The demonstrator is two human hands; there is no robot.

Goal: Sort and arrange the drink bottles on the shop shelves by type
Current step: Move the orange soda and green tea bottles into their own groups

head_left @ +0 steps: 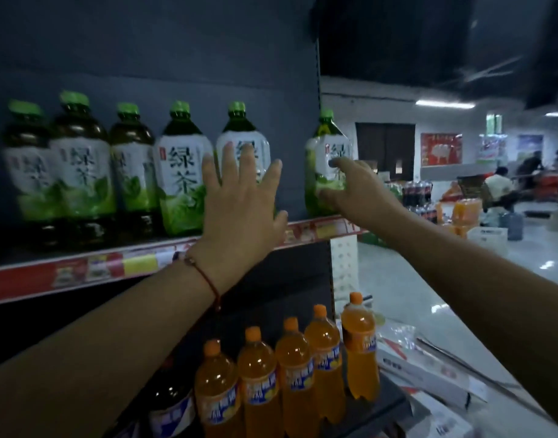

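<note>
The right hand [350, 184] grips the end green tea bottle [326, 172] on the upper shelf [81, 273]; the left hand [242, 197], fingers spread, rests against its neighbour [242, 153]. Next, probably, close the gap between them.

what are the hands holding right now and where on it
The right hand grips the end green tea bottle by its labelled body. The left hand holds nothing, fingers spread flat.

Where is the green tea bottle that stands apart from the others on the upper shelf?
In the head view, the lone green tea bottle stands at the right end of the upper shelf, held by the right hand, with a gap to the five-bottle row.
</note>
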